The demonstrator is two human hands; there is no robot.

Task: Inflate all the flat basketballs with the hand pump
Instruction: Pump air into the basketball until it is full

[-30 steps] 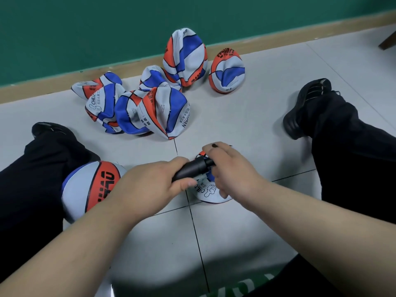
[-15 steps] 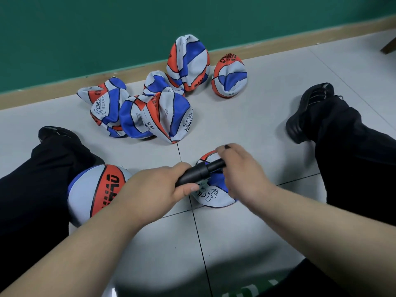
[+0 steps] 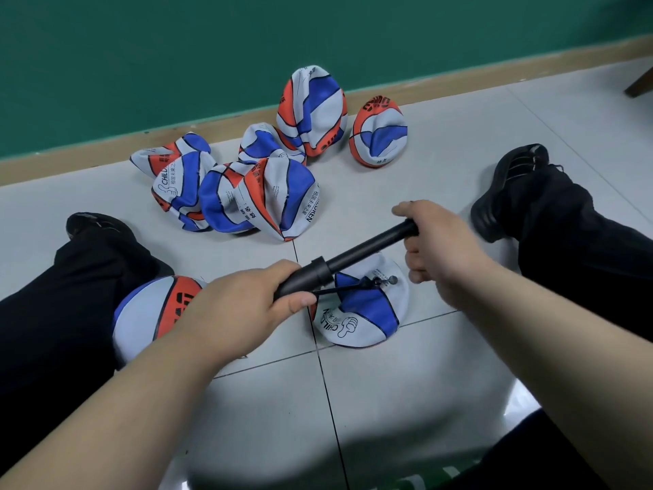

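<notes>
The left hand (image 3: 247,305) is gripping the black pump's (image 3: 353,254) barrel and the right hand (image 3: 434,242) its extended handle, while the crumpled white-blue-orange basketball (image 3: 360,323) is lying flat on the floor (image 3: 353,401) beneath them.

Orange, blue and white all over the pale floor (image 3: 406,401), and black right in the middle!

The pump (image 3: 353,256) is plain black from barrel to rod to hose. The flat ball (image 3: 360,323) under it shows white with blue panels, a sliver of orange, thin black seams, and black print with a thumbs-up outline. The round ball (image 3: 152,313) goes white, then an orange band with black letters, and blue at its edge. The pile (image 3: 247,199) of limp balls repeats those orange, blue and white panels, with black lines and lettering. The wall (image 3: 176,47) is deep green and the skirting (image 3: 88,164) tan. The floor is light grey tile with dark joints. Trousers (image 3: 42,330) and shoes (image 3: 509,192) are black.
</notes>
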